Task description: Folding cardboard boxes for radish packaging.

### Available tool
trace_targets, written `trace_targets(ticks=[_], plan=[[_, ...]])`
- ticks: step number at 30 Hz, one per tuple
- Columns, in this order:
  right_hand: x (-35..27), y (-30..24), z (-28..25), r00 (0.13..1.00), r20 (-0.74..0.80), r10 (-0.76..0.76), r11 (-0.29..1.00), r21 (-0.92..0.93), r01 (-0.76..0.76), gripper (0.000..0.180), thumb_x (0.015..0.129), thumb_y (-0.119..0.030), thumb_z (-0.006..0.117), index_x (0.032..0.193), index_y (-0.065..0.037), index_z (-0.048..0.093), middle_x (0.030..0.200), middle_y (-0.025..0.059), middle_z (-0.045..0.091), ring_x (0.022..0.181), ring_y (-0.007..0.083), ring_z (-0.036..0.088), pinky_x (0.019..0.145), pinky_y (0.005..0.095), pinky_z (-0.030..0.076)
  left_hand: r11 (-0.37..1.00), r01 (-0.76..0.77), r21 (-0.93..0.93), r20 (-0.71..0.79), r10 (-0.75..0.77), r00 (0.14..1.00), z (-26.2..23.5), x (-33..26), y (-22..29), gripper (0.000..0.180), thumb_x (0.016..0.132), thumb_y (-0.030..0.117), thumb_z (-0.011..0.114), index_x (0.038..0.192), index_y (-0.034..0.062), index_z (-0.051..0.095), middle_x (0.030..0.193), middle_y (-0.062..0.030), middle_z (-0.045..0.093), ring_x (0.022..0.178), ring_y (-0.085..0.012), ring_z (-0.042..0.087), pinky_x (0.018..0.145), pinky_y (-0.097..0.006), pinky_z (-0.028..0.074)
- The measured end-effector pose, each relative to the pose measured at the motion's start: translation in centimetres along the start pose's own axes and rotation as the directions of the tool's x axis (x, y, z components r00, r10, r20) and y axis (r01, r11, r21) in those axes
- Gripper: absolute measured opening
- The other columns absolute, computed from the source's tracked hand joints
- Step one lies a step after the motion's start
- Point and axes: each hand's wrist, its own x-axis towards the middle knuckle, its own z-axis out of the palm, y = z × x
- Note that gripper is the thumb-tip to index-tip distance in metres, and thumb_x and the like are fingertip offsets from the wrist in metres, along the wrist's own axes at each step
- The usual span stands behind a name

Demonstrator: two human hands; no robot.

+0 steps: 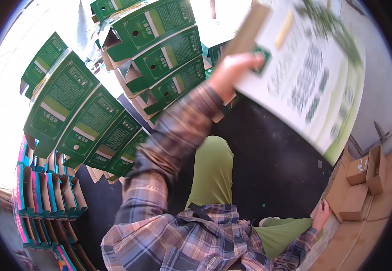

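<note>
Fingers [252, 61] of the left hand [230, 74] clamped on a blurred white-and-green carton [311, 81]; thumb seen on its printed face. The carton is held raised above the far right corner of the black surface [268, 153]. By the right edge, the right hand [321, 214] is placed beside a brown cardboard box [347, 226]; its grip cannot be told. Green boxes [80, 113] are stacked along the left edge, teal-and-pink trays [51, 192] nearer.

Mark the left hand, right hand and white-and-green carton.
Left hand [230, 73]: head view, back of hand.
Right hand [321, 215]: head view, hand's middle.
White-and-green carton [311, 88]: head view, blurred white face.
</note>
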Motion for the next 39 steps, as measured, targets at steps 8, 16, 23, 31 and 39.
trace_targets(ticks=[8, 16, 23, 31, 39], plan=[[-0.2, -0.1, 0.5, 0.999, -0.007, -0.05, 0.999, -0.007, 0.05, 0.032, 0.086, -0.002, 0.052, 0.118, 0.002, 0.055, 0.108, 0.0144, 0.062, 0.099, 0.0221, 0.06, 0.088, 0.032, 0.047, 0.856, -0.513, 0.061, 0.117, 0.504, 0.856, -11.8, 1.9, 27.0, 0.029, 0.091, 0.021, 0.048, 0.106, -0.0019, 0.056, 0.1, -0.0151, 0.063, 0.088, -0.0213, 0.063, 0.075, -0.033, 0.053], [0.6, -2.2, 2.4, 0.998, 0.014, -0.06, 0.985, -0.161, 0.062, 0.029, 0.086, -0.002, 0.053, 0.115, 0.003, 0.057, 0.106, 0.0164, 0.063, 0.098, 0.0235, 0.062, 0.087, 0.0323, 0.047, 0.943, -0.259, 0.207, -0.672, 0.33, 0.664, -27.1, 2.4, 40.0, 0.023, 0.084, 0.027, 0.057, 0.093, 0.0066, 0.06, 0.08, -0.0055, 0.062, 0.072, -0.0199, 0.063, 0.068, -0.042, 0.052], [-0.2, -5.9, 1.9, 1.0, -0.004, 0.013, 0.957, -0.29, -0.014, 0.027, 0.085, -0.004, 0.053, 0.111, 0.0, 0.06, 0.104, 0.0158, 0.064, 0.095, 0.0243, 0.063, 0.085, 0.0327, 0.048, 0.966, -0.198, 0.166, -0.825, 0.246, 0.509, -28.9, 7.4, 33.0, 0.042, 0.089, 0.041, 0.047, 0.107, 0.0036, 0.047, 0.101, -0.0188, 0.055, 0.088, -0.0302, 0.059, 0.074, -0.05, 0.051], [1.2, -6.2, 3.2, 1.0, -0.014, -0.02, 0.945, -0.327, 0.015, 0.026, 0.085, -0.007, 0.054, 0.109, 0.0, 0.062, 0.102, 0.0164, 0.065, 0.095, 0.0255, 0.063, 0.085, 0.0333, 0.048, 0.945, -0.23, 0.231, -0.799, 0.319, 0.51, -32.8, 9.7, 33.6, 0.039, 0.086, 0.039, 0.055, 0.106, 0.0055, 0.052, 0.101, -0.0104, 0.058, 0.086, -0.0232, 0.06, 0.072, -0.039, 0.054], [2.5, -4.8, 3.7, 0.999, -0.032, -0.024, 0.945, -0.327, 0.012, 0.025, 0.087, -0.012, 0.055, 0.108, -0.002, 0.063, 0.103, 0.0153, 0.065, 0.097, 0.0245, 0.062, 0.086, 0.0329, 0.047, 0.962, -0.047, 0.268, -0.843, 0.257, 0.473, -32.3, 10.7, 32.5, 0.043, 0.086, 0.049, 0.049, 0.091, 0.0074, 0.057, 0.082, -0.0084, 0.062, 0.069, -0.0225, 0.062, 0.057, -0.029, 0.052]])
